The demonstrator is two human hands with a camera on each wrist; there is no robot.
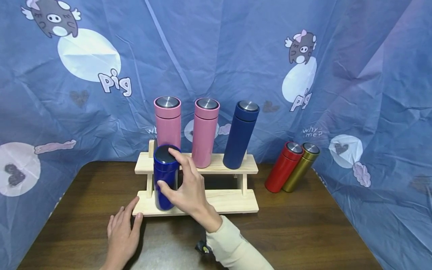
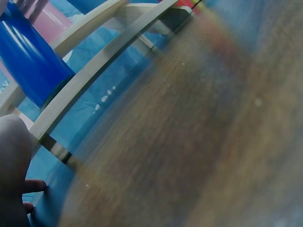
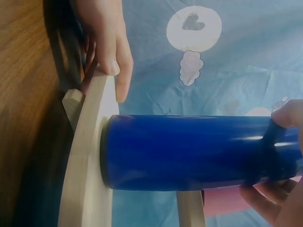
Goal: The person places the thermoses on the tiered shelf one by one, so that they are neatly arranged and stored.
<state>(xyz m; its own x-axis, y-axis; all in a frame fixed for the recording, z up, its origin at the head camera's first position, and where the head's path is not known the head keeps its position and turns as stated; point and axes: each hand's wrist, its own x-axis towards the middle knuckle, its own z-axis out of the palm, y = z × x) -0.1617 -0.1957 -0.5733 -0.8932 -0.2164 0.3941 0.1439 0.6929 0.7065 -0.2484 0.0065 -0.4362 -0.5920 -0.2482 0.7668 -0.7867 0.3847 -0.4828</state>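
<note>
My right hand (image 1: 190, 191) grips a glossy blue thermos bottle (image 1: 164, 174) near its dark lid, fingers on one side and thumb on the other. The bottle stands upright at the left part of the lower board of a two-tier wooden rack (image 1: 221, 202); in the right wrist view, its base (image 3: 106, 153) meets the board. My left hand (image 1: 123, 232) touches the left end of that lower board, fingers fairly straight and thumb at the front corner. On the upper board stand two pink thermos bottles (image 1: 206, 137), the left one partly hidden, and a navy thermos bottle (image 1: 240, 135).
Right of the rack, a red thermos bottle (image 1: 283, 168) and a gold one (image 1: 300, 170) stand close together on the brown wooden table (image 1: 297, 232). A blue curtain (image 1: 216, 45) printed with pigs hangs behind. A small black object (image 1: 202, 247) is by the right sleeve.
</note>
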